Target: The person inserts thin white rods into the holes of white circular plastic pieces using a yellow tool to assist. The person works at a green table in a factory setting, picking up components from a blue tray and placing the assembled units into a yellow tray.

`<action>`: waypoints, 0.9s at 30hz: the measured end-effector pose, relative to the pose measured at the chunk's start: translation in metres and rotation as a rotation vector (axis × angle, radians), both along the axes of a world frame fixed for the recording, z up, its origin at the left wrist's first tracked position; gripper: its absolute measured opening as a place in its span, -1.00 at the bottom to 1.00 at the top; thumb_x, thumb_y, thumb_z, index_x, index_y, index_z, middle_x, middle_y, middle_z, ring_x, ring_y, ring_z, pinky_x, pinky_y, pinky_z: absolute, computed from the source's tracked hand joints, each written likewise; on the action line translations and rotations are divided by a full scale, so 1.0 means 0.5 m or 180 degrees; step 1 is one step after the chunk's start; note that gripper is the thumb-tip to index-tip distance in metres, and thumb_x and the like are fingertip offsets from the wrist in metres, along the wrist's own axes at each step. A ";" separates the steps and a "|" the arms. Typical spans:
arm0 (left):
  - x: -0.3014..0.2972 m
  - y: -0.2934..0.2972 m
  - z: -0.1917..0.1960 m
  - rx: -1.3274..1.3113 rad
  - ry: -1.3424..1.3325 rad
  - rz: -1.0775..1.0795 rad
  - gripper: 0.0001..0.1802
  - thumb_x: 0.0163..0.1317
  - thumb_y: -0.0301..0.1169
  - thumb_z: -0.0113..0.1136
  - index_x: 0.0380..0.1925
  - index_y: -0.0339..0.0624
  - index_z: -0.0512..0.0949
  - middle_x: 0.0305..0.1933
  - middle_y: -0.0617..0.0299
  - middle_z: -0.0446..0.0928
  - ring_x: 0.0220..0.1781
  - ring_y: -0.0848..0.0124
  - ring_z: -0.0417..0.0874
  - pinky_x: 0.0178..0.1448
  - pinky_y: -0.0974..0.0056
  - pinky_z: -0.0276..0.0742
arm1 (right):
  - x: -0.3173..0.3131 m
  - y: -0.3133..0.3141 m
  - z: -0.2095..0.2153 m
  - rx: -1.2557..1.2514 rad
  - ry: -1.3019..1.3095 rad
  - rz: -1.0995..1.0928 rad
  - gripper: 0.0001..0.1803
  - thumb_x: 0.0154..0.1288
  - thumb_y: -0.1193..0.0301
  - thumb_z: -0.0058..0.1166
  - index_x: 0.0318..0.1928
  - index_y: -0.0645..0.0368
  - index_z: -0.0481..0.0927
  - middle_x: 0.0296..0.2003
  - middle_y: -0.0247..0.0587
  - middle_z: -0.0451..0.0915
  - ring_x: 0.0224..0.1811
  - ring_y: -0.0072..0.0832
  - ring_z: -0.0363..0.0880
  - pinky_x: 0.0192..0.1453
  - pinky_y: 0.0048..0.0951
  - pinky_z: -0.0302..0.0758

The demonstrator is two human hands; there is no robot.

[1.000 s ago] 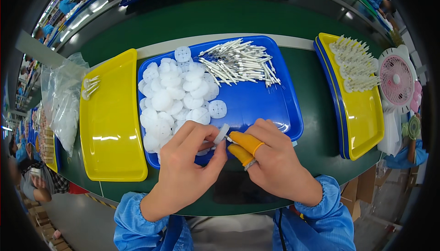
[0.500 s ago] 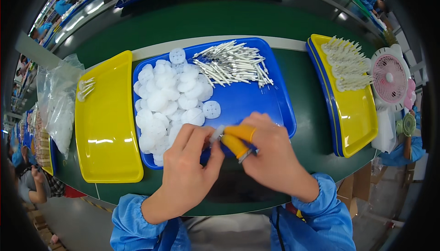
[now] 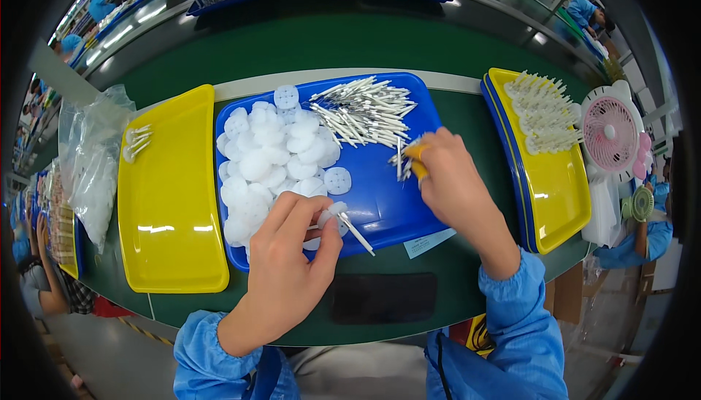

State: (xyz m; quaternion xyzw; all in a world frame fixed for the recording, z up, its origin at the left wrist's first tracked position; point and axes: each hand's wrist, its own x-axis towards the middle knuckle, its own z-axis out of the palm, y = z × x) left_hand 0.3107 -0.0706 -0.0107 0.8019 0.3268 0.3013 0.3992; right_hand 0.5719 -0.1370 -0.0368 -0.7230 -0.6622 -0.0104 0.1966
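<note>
Blue tray [image 3: 380, 203]: left hand [image 3: 292, 254] pinches a white disc-and-pin piece [image 3: 343, 217] at its front edge, right hand [image 3: 449, 177] grips loose pins [image 3: 365, 112].

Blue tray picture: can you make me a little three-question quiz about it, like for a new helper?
1. True or false: the left hand holds a white disc with a thin white stick on it.
2. Which pile is the right hand reaching into? A. round white discs B. white sticks C. pink fan
3. What colour is the tray left of the blue tray?

Key: 1 true; 2 B; 3 yellow.
</note>
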 end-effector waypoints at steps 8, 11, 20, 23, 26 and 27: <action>-0.006 0.005 0.009 -0.0533 -0.0010 -0.0162 -0.83 0.44 -0.66 0.36 -0.01 -0.41 0.70 -0.07 0.11 0.72 -0.05 0.30 0.90 -0.01 0.27 0.87 | -0.064 -0.069 0.032 -0.0100 0.0407 0.0236 -0.64 -0.03 0.78 0.27 -0.14 0.33 0.80 -0.11 -0.12 0.64 0.04 -0.11 0.54 0.17 -0.13 0.46; -0.009 0.006 0.007 -0.0523 0.0086 -0.0121 -0.83 0.44 -0.66 0.37 -0.01 -0.40 0.69 -0.08 0.12 0.74 -0.06 0.31 0.90 -0.02 0.28 0.85 | -0.052 -0.080 0.053 -0.0191 0.0497 0.0247 -0.59 -0.03 0.81 0.26 -0.10 0.34 0.82 -0.09 -0.15 0.65 0.05 -0.12 0.55 0.18 -0.15 0.46; -0.003 0.007 0.007 -0.0683 0.0043 -0.0111 -0.84 0.47 -0.64 0.36 0.00 -0.43 0.66 -0.11 0.10 0.75 -0.08 0.38 0.88 -0.04 0.33 0.79 | -0.017 -0.094 0.079 -0.0418 0.0210 0.0369 -0.67 0.00 0.77 0.33 -0.17 0.31 0.84 -0.13 -0.17 0.62 0.05 -0.17 0.53 0.17 -0.17 0.46; -0.003 0.007 0.003 -0.0641 0.0059 -0.0173 -0.83 0.48 -0.63 0.36 0.02 -0.42 0.66 -0.11 0.10 0.76 -0.08 0.39 0.87 -0.05 0.33 0.78 | 0.000 -0.097 0.062 -0.0436 0.0070 0.0405 -0.71 -0.01 0.75 0.34 -0.21 0.30 0.84 -0.14 -0.17 0.61 0.05 -0.18 0.53 0.17 -0.18 0.47; -0.003 0.009 0.003 -0.0699 0.0078 -0.0198 -0.83 0.48 -0.63 0.36 0.02 -0.40 0.67 -0.12 0.10 0.77 -0.07 0.41 0.86 -0.05 0.34 0.78 | 0.006 -0.092 0.050 -0.0427 0.0203 0.0431 -0.69 -0.04 0.79 0.30 -0.22 0.34 0.82 -0.10 -0.13 0.62 0.08 -0.14 0.52 0.19 -0.18 0.49; -0.003 0.008 0.002 -0.0719 0.0072 -0.0191 -0.83 0.48 -0.62 0.36 0.02 -0.40 0.67 -0.12 0.10 0.78 -0.07 0.41 0.86 -0.05 0.35 0.77 | 0.004 -0.090 0.047 -0.0427 0.0277 0.0443 -0.68 -0.06 0.81 0.28 -0.22 0.36 0.82 -0.07 -0.11 0.62 0.10 -0.12 0.52 0.20 -0.18 0.50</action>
